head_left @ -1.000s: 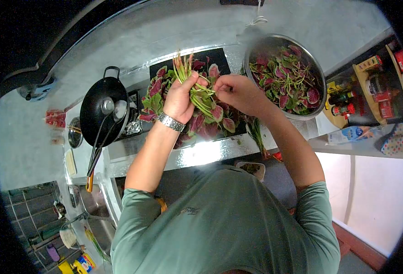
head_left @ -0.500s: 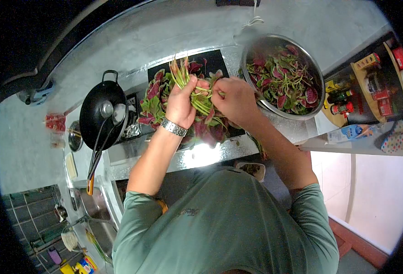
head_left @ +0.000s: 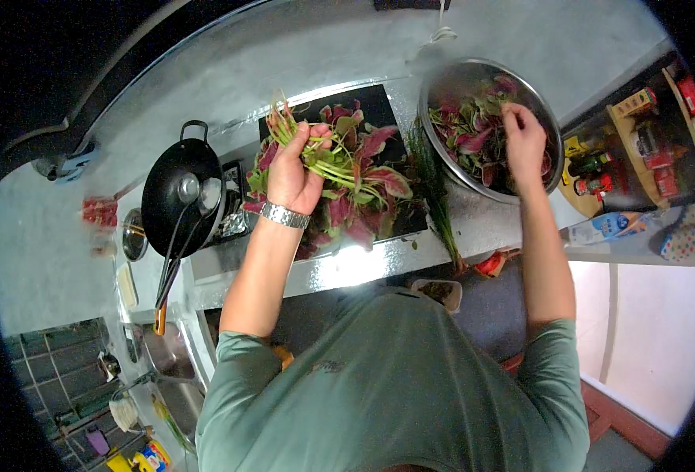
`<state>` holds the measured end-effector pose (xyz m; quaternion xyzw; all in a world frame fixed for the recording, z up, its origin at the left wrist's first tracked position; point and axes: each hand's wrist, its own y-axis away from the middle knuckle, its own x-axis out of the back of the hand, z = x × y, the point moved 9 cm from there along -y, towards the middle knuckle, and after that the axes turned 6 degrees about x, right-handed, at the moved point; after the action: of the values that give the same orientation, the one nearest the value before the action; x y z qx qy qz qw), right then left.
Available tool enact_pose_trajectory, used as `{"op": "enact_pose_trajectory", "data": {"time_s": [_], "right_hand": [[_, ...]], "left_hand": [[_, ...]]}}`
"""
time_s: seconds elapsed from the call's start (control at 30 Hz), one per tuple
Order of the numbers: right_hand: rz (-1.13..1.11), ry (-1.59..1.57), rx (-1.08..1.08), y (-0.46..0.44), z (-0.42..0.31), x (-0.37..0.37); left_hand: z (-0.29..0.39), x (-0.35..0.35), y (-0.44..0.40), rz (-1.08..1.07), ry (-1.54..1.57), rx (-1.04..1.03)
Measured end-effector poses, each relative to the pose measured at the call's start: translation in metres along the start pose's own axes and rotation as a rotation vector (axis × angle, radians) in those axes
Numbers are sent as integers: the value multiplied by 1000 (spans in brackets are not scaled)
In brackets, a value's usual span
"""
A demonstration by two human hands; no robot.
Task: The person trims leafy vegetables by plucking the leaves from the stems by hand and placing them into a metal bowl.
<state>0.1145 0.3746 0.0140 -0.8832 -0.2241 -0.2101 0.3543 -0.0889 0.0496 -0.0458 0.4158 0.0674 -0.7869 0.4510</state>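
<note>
My left hand [head_left: 296, 169] is closed round a bunch of red amaranth [head_left: 339, 167], its pale root ends pointing up and its green and purple leaves spreading right. Below the bunch, more amaranth leaves [head_left: 339, 212] cover a black cooktop [head_left: 383, 110]. Over at the right, my right hand [head_left: 525, 141] is above a large steel bowl [head_left: 553, 118] holding plucked amaranth leaves [head_left: 473, 134]. Its thumb and fingers are pinched together among the leaves; whether a piece is still between them is hard to make out.
A black wok [head_left: 176, 177] with two ladles [head_left: 188, 189] stands at left, near a sink [head_left: 170, 354]. Thin green stalks [head_left: 438, 208] lie beside the bowl. Bottles and boxes fill a corner shelf [head_left: 626, 145] at right. A small white container [head_left: 438, 293] sits below the counter edge.
My right hand has left the bunch and moved right, over the steel bowl. My left hand keeps its hold on the amaranth and has shifted slightly left.
</note>
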Motion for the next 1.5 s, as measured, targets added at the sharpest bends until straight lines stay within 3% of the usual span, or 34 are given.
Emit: {"op": "enact_pose_trajectory", "data": {"time_s": [0.07, 0.13, 0.27, 0.33, 0.43, 0.6, 0.73, 0.83, 0.9, 0.93, 1.0, 1.13, 1.27, 1.33, 1.37, 1.43, 1.5], "right_hand": [[-62, 540, 242, -7, 17, -2], [15, 621, 307, 4, -4, 1], [-144, 27, 451, 63, -91, -32], [-350, 52, 611, 104, -165, -50], [-275, -189, 694, 131, -194, -76], [-303, -101, 510, 118, -186, -106], [-318, -85, 542, 113, -189, -116], [-359, -75, 543, 107, -194, -115], [-619, -210, 184, 104, -168, -131], [-624, -209, 185, 99, -163, -131], [-959, -612, -144, 105, -142, -155], [-1067, -749, -245, 104, -139, -156], [-1005, -569, -89, 104, -131, -161], [-781, -497, -42, 97, -126, -155], [-779, -497, -40, 101, -125, -156], [-606, -641, -285, 104, -107, -152], [-504, -805, -344, 108, -100, -147]], "left_hand": [[-4, -1, 1, 37, 47, 41], [-6, -3, 2, 25, 47, 49], [-10, -5, -5, -26, 107, 64], [-14, -5, -6, -28, 122, 88], [-13, -11, -3, -11, 117, 56], [-15, -14, -3, -36, 95, 48], [-18, -12, -5, -58, 107, 44], [-14, -13, -4, 28, -57, -35], [-10, -17, 0, 54, -111, -65], [-8, -18, 2, 75, -172, -89], [-9, -18, -5, 52, -223, -132], [-7, -22, -9, 80, -376, -217], [-17, -23, -12, 46, -217, -146], [-22, -20, -15, 40, -146, -134], [-25, -18, -15, 57, -112, -117], [-31, -11, -18, 83, -66, -110], [-32, -5, -18, 104, -23, -75]]}}
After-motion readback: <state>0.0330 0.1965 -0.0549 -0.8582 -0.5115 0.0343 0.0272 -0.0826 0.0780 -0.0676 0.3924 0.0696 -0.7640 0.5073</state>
